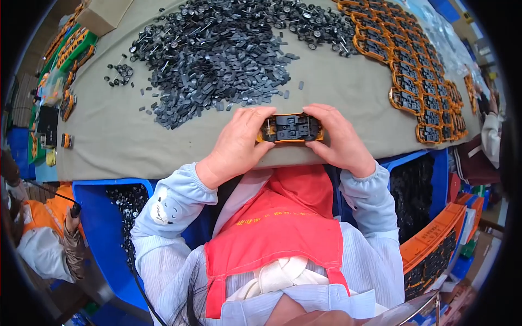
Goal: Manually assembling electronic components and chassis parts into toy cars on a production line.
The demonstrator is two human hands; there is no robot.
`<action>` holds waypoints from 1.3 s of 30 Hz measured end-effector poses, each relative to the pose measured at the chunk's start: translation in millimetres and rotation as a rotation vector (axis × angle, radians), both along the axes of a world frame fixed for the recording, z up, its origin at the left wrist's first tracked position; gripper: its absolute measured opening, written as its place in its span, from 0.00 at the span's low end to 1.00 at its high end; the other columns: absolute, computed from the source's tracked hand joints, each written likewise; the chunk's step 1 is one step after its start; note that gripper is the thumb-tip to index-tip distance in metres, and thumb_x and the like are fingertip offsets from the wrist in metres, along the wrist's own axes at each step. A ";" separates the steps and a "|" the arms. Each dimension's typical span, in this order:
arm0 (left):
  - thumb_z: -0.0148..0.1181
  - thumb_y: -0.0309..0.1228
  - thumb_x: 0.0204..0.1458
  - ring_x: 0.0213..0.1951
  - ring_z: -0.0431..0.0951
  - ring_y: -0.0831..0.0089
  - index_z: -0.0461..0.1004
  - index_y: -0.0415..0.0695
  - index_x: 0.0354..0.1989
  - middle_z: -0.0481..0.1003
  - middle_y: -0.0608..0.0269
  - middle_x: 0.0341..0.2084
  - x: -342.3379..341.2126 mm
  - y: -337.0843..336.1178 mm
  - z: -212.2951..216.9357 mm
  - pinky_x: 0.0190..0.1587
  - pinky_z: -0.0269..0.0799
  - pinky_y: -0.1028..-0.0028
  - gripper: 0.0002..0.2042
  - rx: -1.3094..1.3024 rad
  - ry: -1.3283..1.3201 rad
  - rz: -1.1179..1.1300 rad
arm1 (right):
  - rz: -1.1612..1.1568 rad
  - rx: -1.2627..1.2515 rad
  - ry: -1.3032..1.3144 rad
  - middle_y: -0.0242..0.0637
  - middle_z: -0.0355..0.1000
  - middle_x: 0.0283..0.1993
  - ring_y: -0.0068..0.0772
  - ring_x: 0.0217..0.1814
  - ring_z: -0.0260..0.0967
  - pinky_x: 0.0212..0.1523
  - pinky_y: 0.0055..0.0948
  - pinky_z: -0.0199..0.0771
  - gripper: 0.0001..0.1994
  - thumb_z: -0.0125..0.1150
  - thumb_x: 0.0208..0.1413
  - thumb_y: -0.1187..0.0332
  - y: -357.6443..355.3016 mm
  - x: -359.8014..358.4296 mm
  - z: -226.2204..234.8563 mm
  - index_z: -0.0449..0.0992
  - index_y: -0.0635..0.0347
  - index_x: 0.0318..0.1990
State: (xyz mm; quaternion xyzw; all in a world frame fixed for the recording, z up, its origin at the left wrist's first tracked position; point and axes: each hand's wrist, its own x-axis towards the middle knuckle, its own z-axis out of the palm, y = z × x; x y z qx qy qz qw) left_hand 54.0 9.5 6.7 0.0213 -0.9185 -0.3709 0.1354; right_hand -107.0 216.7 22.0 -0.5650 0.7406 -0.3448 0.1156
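Both my hands hold one orange toy car body with a black underside, turned bottom up, just above the near edge of the grey table. My left hand grips its left end, thumb on top. My right hand grips its right end the same way. A large heap of small black plastic parts and wheel axles lies on the table right behind my hands.
Rows of finished orange-and-black car bodies line the table's right side. More orange cars in green trays sit at the far left. Blue bins with black parts stand at both sides of me. An orange crate is at lower right. Other people sit at left and right.
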 end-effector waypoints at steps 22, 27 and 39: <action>0.67 0.19 0.38 0.52 0.71 0.48 0.67 0.41 0.57 0.69 0.47 0.50 -3.2 -8.6 -14.8 0.57 0.67 0.59 0.32 -0.100 0.029 -0.135 | -1.096 0.627 0.250 0.40 0.79 0.45 0.51 0.46 0.77 0.47 0.41 0.77 0.13 0.60 0.53 0.73 395.1 -77.0 -140.7 0.82 0.46 0.44; 0.67 0.19 0.38 0.53 0.70 0.48 0.67 0.42 0.57 0.69 0.47 0.50 1.4 -8.7 -17.8 0.57 0.67 0.59 0.32 -0.095 0.015 -0.102 | -0.828 0.813 0.546 0.41 0.79 0.44 0.49 0.50 0.76 0.52 0.39 0.76 0.18 0.61 0.44 0.77 372.0 -58.1 -171.5 0.81 0.51 0.45; 0.68 0.19 0.39 0.52 0.71 0.52 0.68 0.42 0.57 0.69 0.49 0.50 6.8 -7.6 -3.1 0.56 0.68 0.60 0.31 -0.095 0.136 -0.038 | -1.280 -0.148 -0.319 0.24 0.73 0.31 0.19 0.33 0.70 0.36 0.22 0.70 0.10 0.65 0.54 0.72 331.6 -55.3 -44.1 0.76 0.60 0.44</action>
